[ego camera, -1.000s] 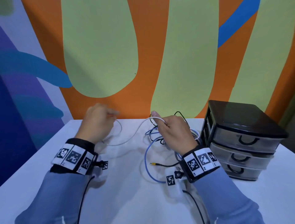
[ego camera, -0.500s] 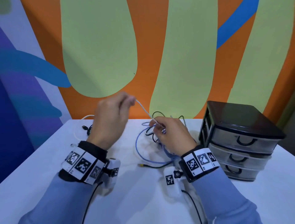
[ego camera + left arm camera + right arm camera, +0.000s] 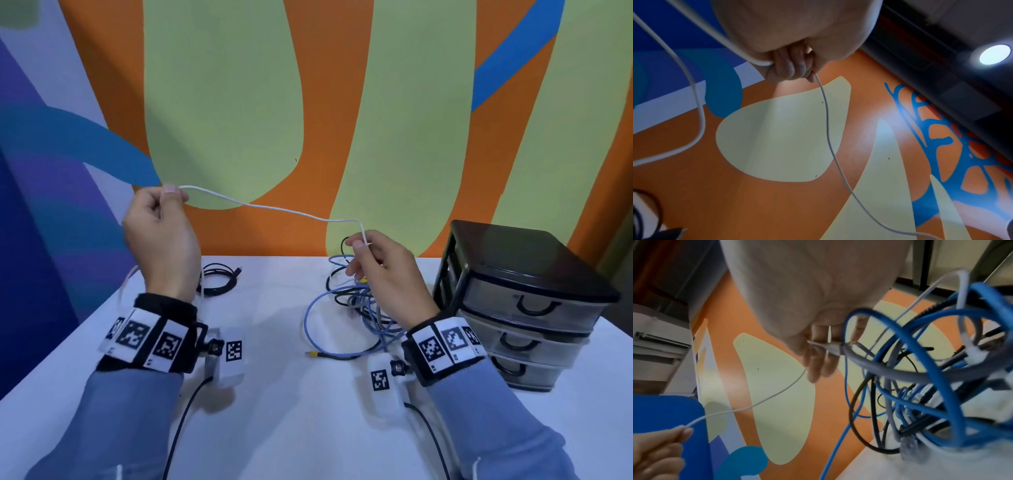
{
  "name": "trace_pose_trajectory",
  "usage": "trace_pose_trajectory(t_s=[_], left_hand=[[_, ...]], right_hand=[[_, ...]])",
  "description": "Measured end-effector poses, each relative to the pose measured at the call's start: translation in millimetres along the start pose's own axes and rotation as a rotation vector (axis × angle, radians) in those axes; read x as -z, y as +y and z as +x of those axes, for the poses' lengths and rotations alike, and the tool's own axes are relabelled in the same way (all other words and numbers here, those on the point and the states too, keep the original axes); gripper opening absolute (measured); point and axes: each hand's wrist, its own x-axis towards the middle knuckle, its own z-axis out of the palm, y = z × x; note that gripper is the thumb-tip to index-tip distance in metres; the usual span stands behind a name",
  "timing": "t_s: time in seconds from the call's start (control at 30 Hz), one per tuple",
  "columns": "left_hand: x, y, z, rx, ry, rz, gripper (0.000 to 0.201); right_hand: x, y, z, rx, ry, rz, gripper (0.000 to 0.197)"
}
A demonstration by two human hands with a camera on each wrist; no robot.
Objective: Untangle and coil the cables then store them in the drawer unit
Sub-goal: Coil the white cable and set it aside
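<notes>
A thin white cable (image 3: 274,210) stretches in the air between my two hands. My left hand (image 3: 161,233) is raised at the left and pinches it between thumb and forefinger; its curled fingers (image 3: 793,65) show the cable (image 3: 828,133) leaving them. My right hand (image 3: 383,274) pinches the cable's other part above a tangle of blue, black and grey cables (image 3: 356,308) on the white table (image 3: 291,428). The tangle (image 3: 931,369) fills the right of the right wrist view. A black drawer unit (image 3: 524,301) with three shut drawers stands at the right.
A small coiled black cable (image 3: 219,277) lies on the table behind my left wrist. A yellow-tipped plug (image 3: 313,354) lies at the tangle's near edge. A painted wall rises right behind the table.
My left hand has risen and pulled away to the left, drawing the white cable out of the tangle into a long span. My right hand has lifted slightly over the tangle.
</notes>
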Motion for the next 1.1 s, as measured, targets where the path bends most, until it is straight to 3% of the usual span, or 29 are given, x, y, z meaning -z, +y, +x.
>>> trace_pose_trajectory(t_s=[0.13, 0.23, 0.33, 0.47, 0.6, 0.67, 0.8, 0.87, 0.93, 1.1], left_hand=[[1.0, -17.1, 3.8, 0.219, -0.052, 0.030, 0.024], [-0.9, -22.7, -3.1, 0.219, -0.191, 0.147, 0.026], [-4.6, -13.6, -12.6, 0.263, -0.469, 0.191, 0.040], [-8.8, -1.4, -23.3, 0.448, -0.928, 0.290, 0.064], [-7.1, -5.6, -33.4, 0.386, -1.295, 0.355, 0.049], [-9.1, -8.5, -34.0, 0.327, -1.284, 0.302, 0.037], [-12.8, -12.1, -26.1, 0.145, -0.909, 0.111, 0.024], [-11.0, -11.3, -20.9, 0.056, -0.811, 0.027, 0.020], [-10.4, -7.4, -19.7, -0.041, -0.801, -0.002, 0.019], [-19.0, -0.6, -35.8, -0.296, -0.765, 0.162, 0.017]], right_hand=[[2.3, -25.8, -3.5, 0.003, -0.021, 0.460, 0.027], [4.5, -32.2, -4.5, -0.065, -0.052, 0.714, 0.022], [6.8, -33.7, -3.9, -0.172, -0.126, 0.883, 0.025], [4.6, -35.5, -4.5, -0.218, -0.190, 0.983, 0.036], [3.3, -38.0, -8.1, -0.188, -0.264, 0.999, 0.035], [5.4, -41.5, -9.5, -0.208, -0.341, 0.976, 0.038], [7.9, -46.6, -11.5, -0.314, -0.465, 0.940, 0.073], [8.2, -45.2, -10.9, -0.333, -0.505, 0.983, 0.083], [7.6, -44.5, -11.2, -0.336, -0.524, 1.030, 0.077], [-0.4, -47.9, -12.5, -0.313, -0.454, 1.034, 0.032]])
